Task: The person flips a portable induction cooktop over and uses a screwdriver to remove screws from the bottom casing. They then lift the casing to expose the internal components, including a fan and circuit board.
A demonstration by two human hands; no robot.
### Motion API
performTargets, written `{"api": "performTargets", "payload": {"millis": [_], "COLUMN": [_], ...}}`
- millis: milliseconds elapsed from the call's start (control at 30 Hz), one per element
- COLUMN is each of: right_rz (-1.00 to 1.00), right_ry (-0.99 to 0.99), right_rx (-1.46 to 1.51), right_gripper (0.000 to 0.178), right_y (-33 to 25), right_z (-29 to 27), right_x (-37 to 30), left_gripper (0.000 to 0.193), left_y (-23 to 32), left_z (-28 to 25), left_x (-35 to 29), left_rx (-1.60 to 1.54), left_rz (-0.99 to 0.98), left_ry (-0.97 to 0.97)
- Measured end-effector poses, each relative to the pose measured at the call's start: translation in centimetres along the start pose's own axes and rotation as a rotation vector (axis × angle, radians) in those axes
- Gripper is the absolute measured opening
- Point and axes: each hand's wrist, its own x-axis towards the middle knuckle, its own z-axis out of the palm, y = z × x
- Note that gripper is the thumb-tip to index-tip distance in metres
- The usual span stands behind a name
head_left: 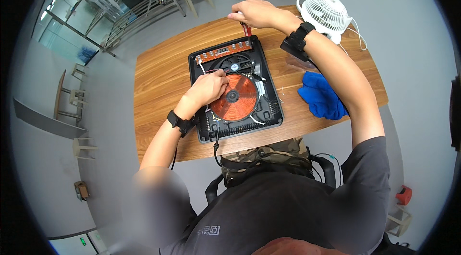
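Note:
An opened induction cooktop in a black casing lies on the table. Its round copper coil sits in the lower middle, with a black cooling fan above it. Along the far edge runs an orange control board. My right hand is closed around a screwdriver with a red handle, which stands upright with its tip at the right end of that board. My left hand rests at the coil's upper left edge, beside the fan. Its fingers are bent together, and what they pinch is hidden.
A white desk fan with its cable stands at the table's far right. A blue cloth lies near the right edge, by a clear plastic container partly behind my forearm. The cooktop's black power cord hangs over the near edge.

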Motion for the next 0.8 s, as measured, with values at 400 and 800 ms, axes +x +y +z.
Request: {"api": "performTargets", "payload": {"millis": [400,800], "right_rz": [0.062,-0.076], "right_ry": [0.046,-0.110], "right_rx": [-0.138,0.235], "right_gripper": [0.031,0.033], "right_y": [1.9,2.4], "right_z": [-0.2,-0.3], "right_x": [0.2,0.9], "left_gripper": [0.017,0.020], "left_y": [-0.4,-0.4], "left_z": [-0.1,-2.0], "left_x": [0.8,1.9], "left_rx": [-0.034,-0.026], "left_rz": [0.031,0.000], "left_ry": [0.043,-0.104]}}
